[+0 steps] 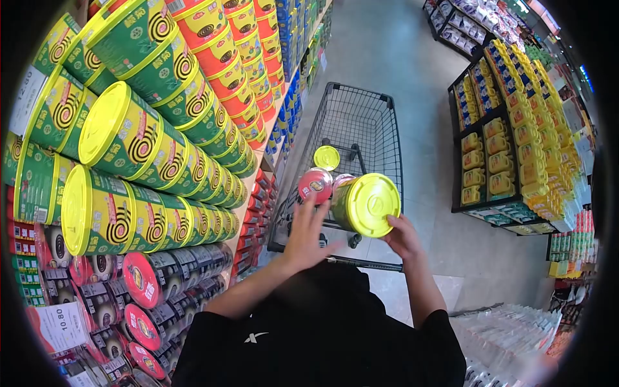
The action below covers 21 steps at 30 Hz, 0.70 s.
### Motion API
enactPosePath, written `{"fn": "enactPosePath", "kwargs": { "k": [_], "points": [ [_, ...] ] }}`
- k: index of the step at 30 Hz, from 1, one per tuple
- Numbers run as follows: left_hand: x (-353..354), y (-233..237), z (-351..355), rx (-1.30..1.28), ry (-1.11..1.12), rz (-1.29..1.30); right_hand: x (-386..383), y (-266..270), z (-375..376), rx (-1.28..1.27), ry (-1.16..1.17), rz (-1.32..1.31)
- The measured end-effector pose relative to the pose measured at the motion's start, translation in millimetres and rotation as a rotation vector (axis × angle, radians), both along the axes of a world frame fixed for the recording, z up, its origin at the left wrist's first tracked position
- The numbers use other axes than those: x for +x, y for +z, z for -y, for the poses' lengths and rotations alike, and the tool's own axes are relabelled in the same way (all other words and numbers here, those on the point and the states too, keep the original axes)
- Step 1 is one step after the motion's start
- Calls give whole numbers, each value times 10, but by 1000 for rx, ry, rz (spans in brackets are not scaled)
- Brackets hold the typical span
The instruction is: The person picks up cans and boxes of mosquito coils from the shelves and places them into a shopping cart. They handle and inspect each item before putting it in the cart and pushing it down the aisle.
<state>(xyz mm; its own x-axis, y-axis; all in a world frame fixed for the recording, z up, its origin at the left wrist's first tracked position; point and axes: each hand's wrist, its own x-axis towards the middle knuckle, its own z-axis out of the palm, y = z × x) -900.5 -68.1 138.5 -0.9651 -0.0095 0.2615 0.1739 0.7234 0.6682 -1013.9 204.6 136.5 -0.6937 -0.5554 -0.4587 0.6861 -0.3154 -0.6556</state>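
My right hand point(403, 237) grips the lower right edge of a green tub with a yellow lid point(374, 205), held over the near end of a black wire shopping cart point(394, 138). To the left of the tub, my left hand point(308, 235) has its fingers spread, with nothing visible in it. Just beyond its fingertips is a container with a red lid point(315, 186). A smaller yellow lid point(327, 157) shows farther up in the cart. The tub hides part of another reddish container beside the red lid.
Stacked green and yellow tubs point(113, 213) fill the left shelf, with red tubs point(222, 64) beyond and red-lidded containers point(142, 279) below. A black display rack point(456, 155) of yellow bottles stands right of the cart. Clear plastic packages point(509, 332) lie at the lower right.
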Motion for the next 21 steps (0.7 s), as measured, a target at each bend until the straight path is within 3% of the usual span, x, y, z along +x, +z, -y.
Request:
{"fn": "enactPosePath", "kwargs": {
  "k": [6, 11, 13, 14, 21],
  "points": [
    [259, -1321, 429, -296, 484, 232, -1048, -629, -30, 81, -143, -34],
    [166, -1403, 346, -305, 580, 427, -1941, -1179, 375, 126, -101, -18],
    [126, -1456, 325, -214, 652, 470, -2275, -1681, 569, 144, -92, 21],
    [117, -1423, 304, -330, 630, 406, -2419, -1910, 664, 127, -81, 40],
    [4, -1342, 284, -441, 659, 521, -2940, -3235, 1257, 196, 64, 106]
  ]
}}
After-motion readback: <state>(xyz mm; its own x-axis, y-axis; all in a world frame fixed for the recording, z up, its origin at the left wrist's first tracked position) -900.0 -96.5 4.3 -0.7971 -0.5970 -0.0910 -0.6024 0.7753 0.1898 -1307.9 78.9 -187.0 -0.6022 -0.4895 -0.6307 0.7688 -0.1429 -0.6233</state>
